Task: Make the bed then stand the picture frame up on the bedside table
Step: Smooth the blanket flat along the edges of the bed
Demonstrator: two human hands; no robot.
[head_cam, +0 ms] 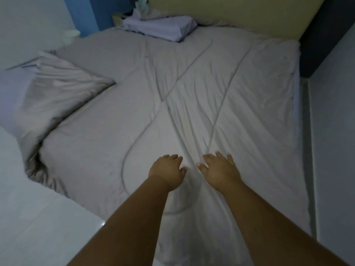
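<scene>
A grey quilted duvet point(201, 89) covers the bed, wrinkled down its middle. My left hand point(166, 169) and my right hand point(219, 168) lie flat on it side by side, palms down, fingers apart, holding nothing. On the bed's left side a corner of the duvet point(57, 93) is folded back over itself. A folded pale cloth or pillow point(161, 27) lies at the head of the bed by the beige headboard point(230, 10). The bedside table point(117, 18) is barely visible at the far left of the headboard. I see no picture frame.
A white tiled floor point(38, 217) runs along the left of the bed. A pale wall point(334, 150) closes the right side, with a narrow gap beside the mattress. A blue wall strip point(90, 14) stands behind the bed's far left corner.
</scene>
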